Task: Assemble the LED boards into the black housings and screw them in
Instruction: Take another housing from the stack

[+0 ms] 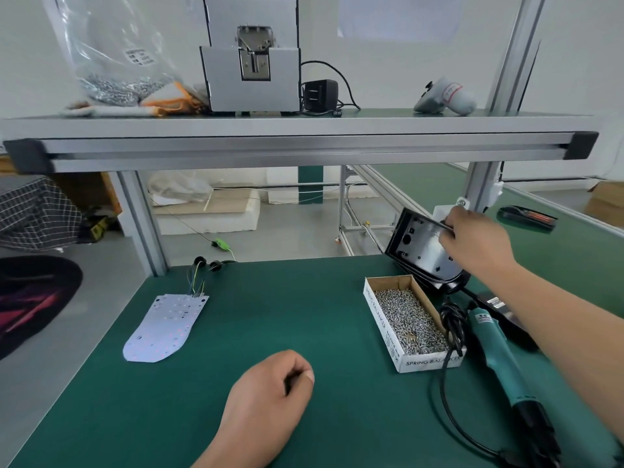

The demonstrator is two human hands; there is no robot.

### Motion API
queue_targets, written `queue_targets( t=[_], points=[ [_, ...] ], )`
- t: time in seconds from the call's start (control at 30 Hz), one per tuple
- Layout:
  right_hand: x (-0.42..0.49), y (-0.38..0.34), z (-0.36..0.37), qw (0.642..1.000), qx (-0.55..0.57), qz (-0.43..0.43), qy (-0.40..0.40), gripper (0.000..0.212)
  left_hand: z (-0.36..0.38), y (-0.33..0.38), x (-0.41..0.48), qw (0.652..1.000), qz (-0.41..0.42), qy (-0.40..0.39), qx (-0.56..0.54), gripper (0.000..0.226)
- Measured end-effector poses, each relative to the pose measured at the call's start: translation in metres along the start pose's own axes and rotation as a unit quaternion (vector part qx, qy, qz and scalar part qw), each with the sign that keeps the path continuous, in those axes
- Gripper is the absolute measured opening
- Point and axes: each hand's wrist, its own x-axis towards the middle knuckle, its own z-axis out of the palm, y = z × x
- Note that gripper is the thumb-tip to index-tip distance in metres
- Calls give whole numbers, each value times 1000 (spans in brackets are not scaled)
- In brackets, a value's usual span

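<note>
Left hand fisted (resting); right hand grips housing

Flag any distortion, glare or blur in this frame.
Head view: wide-angle distortion bows the grey aluminium shelf rail; light soft and even, shadows faint; a bright sheen covers the inside of the black plastic housing gripped by the right hand; the white LED board is sharp.
</note>
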Motion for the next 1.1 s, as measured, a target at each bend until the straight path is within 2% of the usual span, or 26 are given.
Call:
queue_targets(
  t=[0.13, 0.23, 0.3, 0.37, 0.5, 0.6, 0.77, 0.8, 0.87, 0.93, 1.0, 1.07, 1.1],
  points=[
    [-6, 2, -10, 996, 84, 20, 34, 10, 0, 0, 0, 1000, -1, 5, -18, 3],
    [-17, -2, -21, 981, 179, 57, 38, 25, 0, -1, 0, 999, 2, 11, -38, 5],
    [-30, -13, -29, 965, 247, 86, 25, 28, 1, -1, 1, 999, -4, 15, -52, 5],
    [-51, -30, -37, 942, 320, 99, -9, 29, 1, -1, 1, 997, -15, 16, -75, 10],
    [-103, -73, -49, 899, 410, 116, -103, 29, 0, -2, 2, 993, -27, 17, -114, 36],
    [-142, -102, -53, 866, 457, 126, -162, 39, 1, -5, 2, 986, -22, 30, -164, 43],
    [-204, -138, -54, 795, 519, 177, -259, 56, 0, -8, 0, 964, -25, 70, -255, 72],
    [-214, -143, -55, 785, 521, 182, -281, 61, -1, -8, 0, 962, -32, 72, -260, 70],
    [-232, -149, -61, 768, 530, 152, -325, 62, -2, -7, 4, 967, -50, 70, -239, 49],
    [-243, -154, -71, 777, 506, 87, -364, 51, -2, -7, 8, 975, -65, 71, -201, 29],
    [-247, -152, -77, 815, 445, 24, -371, 39, -2, -8, 10, 981, -68, 63, -169, 27],
    [-243, -143, -76, 854, 374, -3, -360, 18, -2, -7, 11, 987, -64, 57, -136, 28],
    [-237, -138, -75, 867, 342, -14, -362, 21, -2, -7, 11, 990, -62, 58, -116, 29]
  ],
)
